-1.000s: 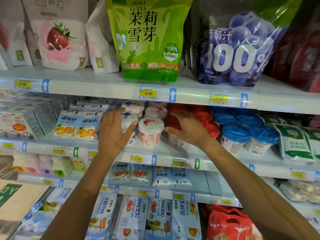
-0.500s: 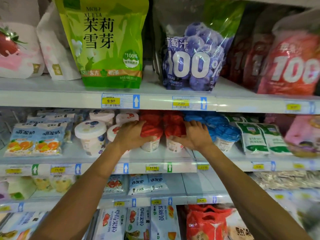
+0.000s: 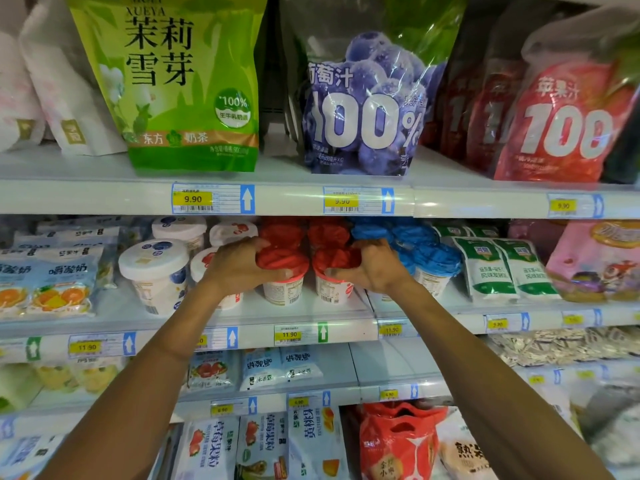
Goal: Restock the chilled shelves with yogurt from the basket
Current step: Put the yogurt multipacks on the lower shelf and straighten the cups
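Chilled shelving fills the head view. On the middle shelf (image 3: 346, 317), the left hand (image 3: 235, 268) curls over the left red-lidded yogurt cup (image 3: 284, 289). The right hand (image 3: 372, 268) curls over the right red-lidded yogurt cup (image 3: 330, 291), apparently gripping it. Basket: out of view. Hazard: a sideways shove would topple the adjacent blue-lidded cups (image 3: 436, 268).
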